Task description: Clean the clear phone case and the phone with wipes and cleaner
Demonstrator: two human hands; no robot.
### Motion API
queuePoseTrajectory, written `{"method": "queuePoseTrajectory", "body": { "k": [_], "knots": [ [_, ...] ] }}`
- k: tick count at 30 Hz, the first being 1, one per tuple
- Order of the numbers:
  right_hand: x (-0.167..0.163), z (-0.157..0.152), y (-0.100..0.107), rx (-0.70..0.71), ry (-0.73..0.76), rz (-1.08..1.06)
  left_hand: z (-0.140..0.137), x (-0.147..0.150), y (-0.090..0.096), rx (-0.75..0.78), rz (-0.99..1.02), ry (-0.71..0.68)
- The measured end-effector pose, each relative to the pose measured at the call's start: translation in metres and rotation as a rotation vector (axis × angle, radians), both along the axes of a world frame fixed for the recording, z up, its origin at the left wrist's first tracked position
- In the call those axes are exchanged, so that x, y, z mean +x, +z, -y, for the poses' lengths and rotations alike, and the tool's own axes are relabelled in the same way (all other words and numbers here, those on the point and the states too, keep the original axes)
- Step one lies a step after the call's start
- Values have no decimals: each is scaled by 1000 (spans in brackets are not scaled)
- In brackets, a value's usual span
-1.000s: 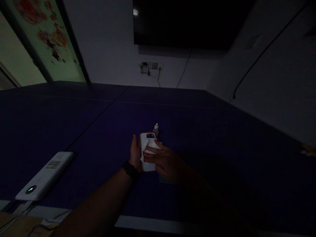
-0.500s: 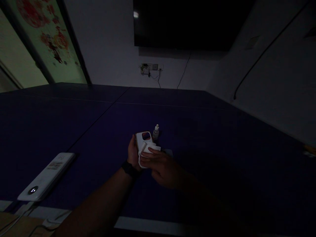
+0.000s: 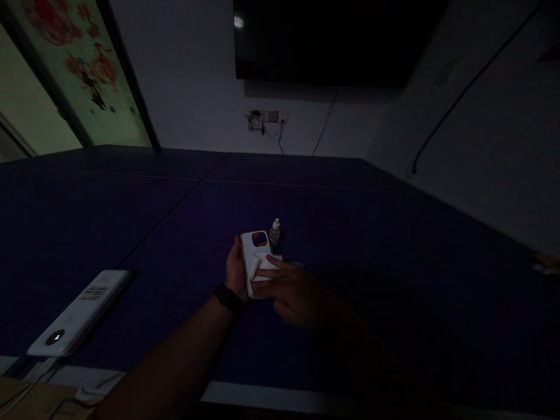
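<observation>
A white phone case [image 3: 248, 248] with a brown edge and a camera cutout rests in my left hand [image 3: 235, 273], whose fingers wrap round its left side and underneath. My right hand [image 3: 291, 291] presses a folded white tissue [image 3: 266, 263] flat against the lower part of the case. Just beyond the case's upper right corner stands a small clear dropper bottle [image 3: 275, 233] with a white top. Something pale [image 3: 298, 265] lies partly hidden behind my right hand; I cannot make out its kind.
On the left of the dark blue table [image 3: 175, 303] lies a white power bank [image 3: 81, 315] with a lit round display and a cable plugged into its near end. More cables [image 3: 70, 402] run along the table's near edge. A large dark screen [image 3: 328, 41] hangs on the wall.
My right hand has slid the tissue slightly over the case, baring more of its left side. The tissue's folds have shifted. My left hand keeps its hold.
</observation>
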State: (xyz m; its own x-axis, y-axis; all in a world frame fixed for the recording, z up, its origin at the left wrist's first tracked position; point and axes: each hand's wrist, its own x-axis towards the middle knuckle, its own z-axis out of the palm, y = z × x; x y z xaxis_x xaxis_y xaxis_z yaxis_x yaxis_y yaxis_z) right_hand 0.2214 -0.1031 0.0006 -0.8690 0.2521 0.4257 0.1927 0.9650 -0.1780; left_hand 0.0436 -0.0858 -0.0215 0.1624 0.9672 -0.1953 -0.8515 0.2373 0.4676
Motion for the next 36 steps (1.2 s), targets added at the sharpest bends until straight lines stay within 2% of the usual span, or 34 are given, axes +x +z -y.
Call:
{"method": "queuePoseTrajectory", "body": {
  "k": [6, 13, 19, 23, 28, 30, 34, 36],
  "knots": [
    [-1, 0, -2, -10, -53, -4, 1, 1, 6, -54, -56, 42],
    [1, 2, -3, -63, 14, -116, 4, 3, 6, -49, 2, -43],
    [12, -4, -5, -143, -68, -201, 2, 2, 10, -76, 2, -47],
    [8, -5, -9, -31, -38, -106, -2, -5, 8, -88, -6, -125],
    [5, -8, -13, 130, -42, -146, -4, -12, 9, 14, 18, -184],
    [12, -13, -14, 134, -103, -224, -4, -11, 11, 31, 36, -175],
    [20, -18, -15, 109, -431, -458, -1, -6, 12, 3, -30, -193],
    [16, -14, -15, 123, -456, -422, -1, -5, 12, -6, -49, -170]
  ]
}}
